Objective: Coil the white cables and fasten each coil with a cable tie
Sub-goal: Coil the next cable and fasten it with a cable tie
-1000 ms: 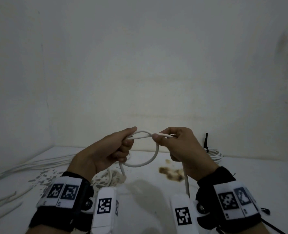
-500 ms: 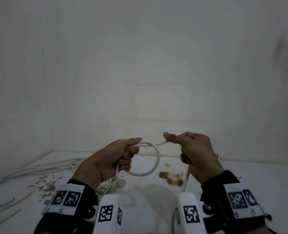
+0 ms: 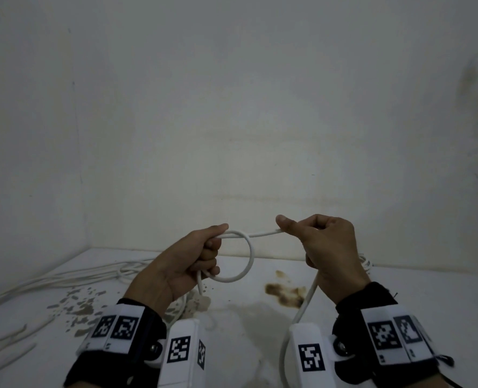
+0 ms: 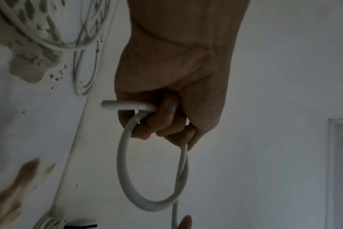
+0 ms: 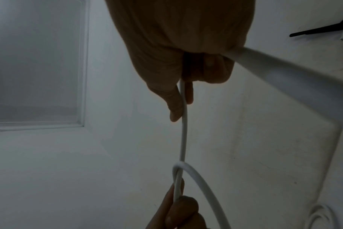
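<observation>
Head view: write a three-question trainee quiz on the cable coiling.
1. True or false: the left hand holds a loop of the cable.
2. Which hand pinches the straight run leading out of the loop? A) left B) right
3. Fill in: the black cable tie sits on a finished ____ on the table.

Key: 1 true; 2 B; 3 coil.

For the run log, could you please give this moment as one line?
left hand: holds first loop of white cable | right hand: pinches cable run | cable tie: not yet on
</observation>
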Demonstrator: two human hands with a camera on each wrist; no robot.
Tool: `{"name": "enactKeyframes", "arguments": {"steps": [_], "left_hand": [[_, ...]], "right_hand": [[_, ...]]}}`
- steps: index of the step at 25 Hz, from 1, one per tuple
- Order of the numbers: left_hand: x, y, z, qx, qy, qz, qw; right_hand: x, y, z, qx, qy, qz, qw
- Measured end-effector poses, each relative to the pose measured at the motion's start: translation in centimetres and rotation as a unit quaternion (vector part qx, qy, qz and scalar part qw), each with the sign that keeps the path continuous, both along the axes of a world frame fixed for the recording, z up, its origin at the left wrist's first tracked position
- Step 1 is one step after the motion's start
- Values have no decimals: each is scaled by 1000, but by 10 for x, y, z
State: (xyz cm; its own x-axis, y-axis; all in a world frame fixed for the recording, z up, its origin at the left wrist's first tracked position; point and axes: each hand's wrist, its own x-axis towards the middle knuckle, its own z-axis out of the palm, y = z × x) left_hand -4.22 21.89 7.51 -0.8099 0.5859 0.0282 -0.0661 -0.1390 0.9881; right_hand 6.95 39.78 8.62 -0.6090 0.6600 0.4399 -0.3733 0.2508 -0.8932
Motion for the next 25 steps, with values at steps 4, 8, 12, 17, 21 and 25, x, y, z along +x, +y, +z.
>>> {"name": "enactKeyframes", "arguments": {"steps": [4,8,12,17,21,25], "left_hand": [[-5,-4,1,36,-25,30,999],[-9,-3,0,118,-69,23,990],[-20,-13,1,295,-169,-22,940],[-30,-20,0,403,-160,25,901],[-28,-17,0,409,-128,24,903],[-21,-8,2,391,-82,23,916]], "right_hand": [[1,0,1,-2,-1,-9,1000],[0,-2,-1,17,-35,-5,999],[8,1,2,-71,-128,166,975],[22,-15,5,70,-315,281,904],[26,-21,10,278,-356,153,879],[27,-34,17,453,-287,81,840]]}}
